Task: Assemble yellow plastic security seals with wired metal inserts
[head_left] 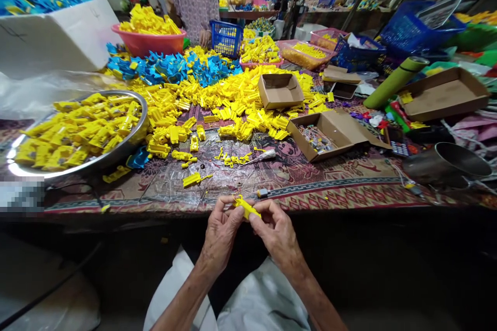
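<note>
A yellow plastic toy part [245, 207] was held just in front of the tabletop's edge, pinched between both hands. The left hand [222, 232] and right hand [276, 232] were each partly closed on it. Ahead on the patterned cloth [298, 186] lay a loose yellow piece [193, 180]. Beyond it spread a heap of yellow parts [229, 106], with a steel basin [142, 120] to the left and a cardboard tray [306, 145] to the right.

The left hand [221, 232] and right hand [274, 232] pinch a yellow plastic piece [245, 207] just off the desk [295, 186], where loose yellow parts [233, 103] heap beside a steel basin [143, 108] and a cardboard box [280, 91].
</note>
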A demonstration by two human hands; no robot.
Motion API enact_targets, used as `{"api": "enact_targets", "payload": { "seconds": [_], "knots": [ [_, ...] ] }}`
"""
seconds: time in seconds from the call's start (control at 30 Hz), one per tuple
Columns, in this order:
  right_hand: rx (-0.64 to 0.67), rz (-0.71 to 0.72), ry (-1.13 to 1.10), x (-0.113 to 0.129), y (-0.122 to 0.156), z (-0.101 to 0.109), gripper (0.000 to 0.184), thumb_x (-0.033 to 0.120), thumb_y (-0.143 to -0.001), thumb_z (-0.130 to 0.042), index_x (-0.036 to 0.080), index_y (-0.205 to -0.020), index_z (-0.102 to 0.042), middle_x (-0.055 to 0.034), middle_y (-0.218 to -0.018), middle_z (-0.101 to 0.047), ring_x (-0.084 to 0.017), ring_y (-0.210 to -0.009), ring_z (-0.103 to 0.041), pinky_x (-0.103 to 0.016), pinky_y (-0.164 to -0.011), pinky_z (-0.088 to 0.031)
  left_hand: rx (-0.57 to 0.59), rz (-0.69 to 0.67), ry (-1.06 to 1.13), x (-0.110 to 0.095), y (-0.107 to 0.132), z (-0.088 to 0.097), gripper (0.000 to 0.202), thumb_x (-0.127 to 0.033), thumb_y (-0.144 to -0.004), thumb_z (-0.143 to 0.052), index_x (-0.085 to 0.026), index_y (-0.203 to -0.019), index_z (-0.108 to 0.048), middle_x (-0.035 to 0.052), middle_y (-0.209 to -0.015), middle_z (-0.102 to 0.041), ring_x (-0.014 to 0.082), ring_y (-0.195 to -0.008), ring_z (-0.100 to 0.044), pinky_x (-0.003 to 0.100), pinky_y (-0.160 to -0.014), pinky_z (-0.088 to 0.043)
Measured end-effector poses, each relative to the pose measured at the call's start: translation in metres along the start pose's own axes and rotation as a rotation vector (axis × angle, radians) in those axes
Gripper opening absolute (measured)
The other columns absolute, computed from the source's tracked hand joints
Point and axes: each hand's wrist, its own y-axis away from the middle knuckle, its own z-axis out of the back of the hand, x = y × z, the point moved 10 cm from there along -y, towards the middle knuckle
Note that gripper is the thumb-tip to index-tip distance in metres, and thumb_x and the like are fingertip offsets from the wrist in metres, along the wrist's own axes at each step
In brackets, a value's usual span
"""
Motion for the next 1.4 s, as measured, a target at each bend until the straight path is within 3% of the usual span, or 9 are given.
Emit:
{"api": "enact_targets", "payload": {
  "seconds": [0.13, 0.23, 0.37, 0.5, 0.63, 0.73, 0.97, 1.4],
  "knots": [
    [0.113, 0.022, 0.125, 0.002, -0.001, -0.007, 0.018, 0.038, -0.085, -0.061, 0.02, -0.088, -0.057, -0.0029, -0.086, -0.066, -0.016, -0.072, -0.061, -0.027, -0.067, -0.051, 0.043, 0.028, -0.059, -0.005, -0.003, 0.001, 0.025, -0.03, -0.079, -0.075, -0.022, -0.094, -0.057, 0.0042, -0.095, -0.074, 0.0175, -0.085, -0.069, 0.03, -0.082, -0.05],
    [0.096, 0.08, 0.229, 0.012, -0.002, -0.005, 0.017, 0.034, -0.085, -0.063, 0.021, -0.093, -0.056, -0.0032, -0.093, -0.066, -0.018, -0.084, -0.062, -0.029, -0.077, -0.05, 0.109, 0.01, -0.13, -0.013, -0.004, -0.002, 0.02, -0.028, -0.081, -0.072, -0.021, -0.095, -0.059, 0.0038, -0.097, -0.073, 0.0166, -0.085, -0.068, 0.028, -0.081, -0.05],
    [0.146, 0.136, 0.238, 0.021, -0.001, -0.013, 0.018, 0.025, -0.086, -0.061, 0.023, -0.103, -0.058, -0.0011, -0.095, -0.065, -0.016, -0.084, -0.061, -0.028, -0.076, -0.049, 0.119, -0.026, -0.283, -0.024, -0.005, -0.001, 0.014, -0.026, -0.081, -0.072, -0.02, -0.091, -0.063, 0.0014, -0.086, -0.07, 0.0151, -0.08, -0.065, 0.026, -0.076, -0.05],
    [0.244, 0.067, 0.022, 0.009, -0.006, -0.024, 0.021, 0.028, -0.087, -0.063, 0.023, -0.107, -0.06, -0.0022, -0.1, -0.067, -0.017, -0.089, -0.063, -0.029, -0.078, -0.05, 0.138, -0.029, -0.385, -0.027, -0.006, -0.001, 0.016, -0.027, -0.082, -0.07, -0.019, -0.095, -0.066, 0.003, -0.086, -0.071, 0.016, -0.078, -0.065, 0.026, -0.074, -0.05],
    [0.218, -0.045, -0.284, -0.012, -0.014, -0.024, 0.03, 0.035, -0.081, -0.072, 0.022, -0.103, -0.058, -0.0028, -0.1, -0.068, -0.019, -0.094, -0.065, -0.03, -0.082, -0.052, 0.131, -0.091, -0.415, -0.03, -0.004, 0.0, 0.033, -0.027, -0.082, -0.071, -0.021, -0.113, -0.063, 0.0051, -0.1, -0.07, 0.0201, -0.092, -0.066, 0.032, -0.084, -0.052],
    [0.197, -0.067, -0.398, -0.02, -0.016, -0.025, 0.034, 0.034, -0.08, -0.073, 0.024, -0.108, -0.056, -0.0023, -0.102, -0.069, -0.018, -0.098, -0.065, -0.029, -0.085, -0.05, 0.141, -0.152, -0.49, -0.031, 0.0, -0.001, 0.03, -0.028, -0.083, -0.069, -0.02, -0.112, -0.064, 0.0064, -0.104, -0.069, 0.0206, -0.094, -0.065, 0.035, -0.088, -0.051],
    [0.252, -0.105, -0.509, -0.026, -0.014, -0.033, 0.039, 0.03, -0.082, -0.073, 0.027, -0.115, -0.053, -0.0007, -0.103, -0.068, -0.015, -0.094, -0.064, -0.026, -0.081, -0.051, 0.121, -0.228, -0.741, -0.039, 0.006, -0.001, 0.017, -0.024, -0.087, -0.062, -0.018, -0.102, -0.068, 0.006, -0.097, -0.07, 0.0193, -0.088, -0.065, 0.033, -0.083, -0.052],
    [0.269, -0.112, -0.657, -0.019, -0.009, -0.041, 0.03, 0.032, -0.082, -0.072, 0.027, -0.107, -0.056, 0.0002, -0.099, -0.065, -0.015, -0.087, -0.065, -0.029, -0.081, -0.052, 0.031, -0.489, -1.056, -0.066, 0.017, -0.016, 0.015, -0.012, -0.082, -0.059, -0.02, -0.091, -0.068, 0.0018, -0.087, -0.067, 0.0145, -0.078, -0.059, 0.026, -0.071, -0.046]
  ]
}}
